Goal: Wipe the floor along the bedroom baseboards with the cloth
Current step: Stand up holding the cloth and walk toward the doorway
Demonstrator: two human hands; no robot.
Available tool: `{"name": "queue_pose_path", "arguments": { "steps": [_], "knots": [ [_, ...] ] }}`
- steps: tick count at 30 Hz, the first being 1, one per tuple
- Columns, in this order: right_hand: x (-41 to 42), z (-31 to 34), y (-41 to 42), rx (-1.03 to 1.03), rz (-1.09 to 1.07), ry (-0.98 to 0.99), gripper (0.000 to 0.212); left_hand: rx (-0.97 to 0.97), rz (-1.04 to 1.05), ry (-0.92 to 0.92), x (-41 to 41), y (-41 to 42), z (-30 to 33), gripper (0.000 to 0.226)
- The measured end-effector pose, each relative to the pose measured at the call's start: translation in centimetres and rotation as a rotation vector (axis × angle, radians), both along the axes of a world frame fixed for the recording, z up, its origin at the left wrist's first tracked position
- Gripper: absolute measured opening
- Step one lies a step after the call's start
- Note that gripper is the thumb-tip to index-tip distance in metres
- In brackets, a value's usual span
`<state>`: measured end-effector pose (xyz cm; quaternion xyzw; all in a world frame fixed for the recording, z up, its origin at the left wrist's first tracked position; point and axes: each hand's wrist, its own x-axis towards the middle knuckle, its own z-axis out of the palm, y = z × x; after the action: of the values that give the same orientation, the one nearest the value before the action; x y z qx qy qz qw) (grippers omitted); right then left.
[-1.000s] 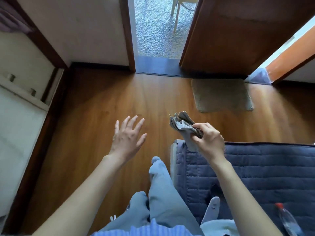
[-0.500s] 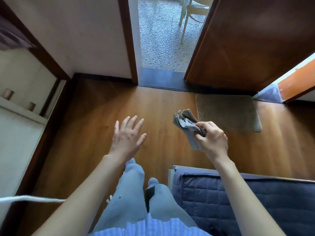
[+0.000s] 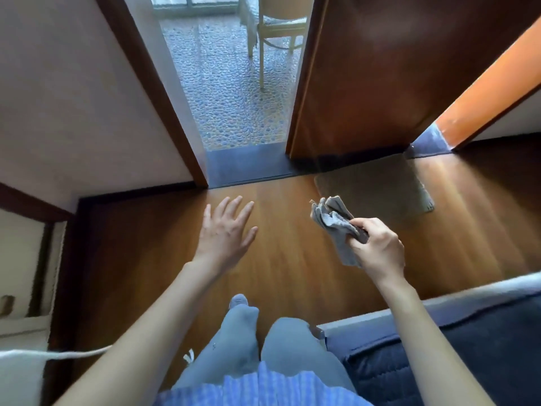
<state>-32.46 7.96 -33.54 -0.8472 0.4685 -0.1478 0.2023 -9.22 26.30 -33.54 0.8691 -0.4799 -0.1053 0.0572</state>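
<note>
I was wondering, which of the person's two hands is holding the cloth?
The right hand holds it, its fingers curled round the bunched grey cloth above the wooden floor. The left hand is spread flat with straight fingers and holds nothing.

Open wood floor (image 3: 140, 259) up to the dark baseboard (image 3: 137, 192); mat (image 3: 377, 191) right, bed edge (image 3: 468, 294) near, perhaps shelving (image 3: 26, 273) left.

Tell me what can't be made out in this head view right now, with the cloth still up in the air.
- Cloth: its lower part is covered by the right hand that grips it.
- Left hand: only its back shows; the palm faces away.
- Baseboard: further along the left wall it is lost in dark shadow.
- Bed: cut off by the right and bottom edges.
- Chair: its top is cut by the upper edge.
</note>
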Motion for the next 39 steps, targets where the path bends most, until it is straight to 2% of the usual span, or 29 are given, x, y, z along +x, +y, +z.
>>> {"name": "queue_pose_path", "arguments": {
  "steps": [6, 15, 25, 39],
  "knots": [
    [3.6, 0.3, -3.0, -0.008, -0.158, -0.006, 0.020, 0.024, -0.137, -0.021, 5.5, -6.9, 0.0, 0.058],
    [4.2, -1.4, -11.7, 0.004, -0.284, 0.050, 0.024, 0.013, -0.320, -0.002, 8.2, -21.2, -1.4, 0.058],
    [2.5, 0.3, -24.8, 0.011, -0.400, -0.014, 0.028, 0.001, -0.517, -0.005, 5.7, -36.6, -0.2, 0.058],
    [-3.3, 0.1, -35.1, -0.035, -0.642, -0.025, 0.028, -0.033, -0.834, 0.050, -0.2, -54.9, -1.4, 0.052]
  ]
}}
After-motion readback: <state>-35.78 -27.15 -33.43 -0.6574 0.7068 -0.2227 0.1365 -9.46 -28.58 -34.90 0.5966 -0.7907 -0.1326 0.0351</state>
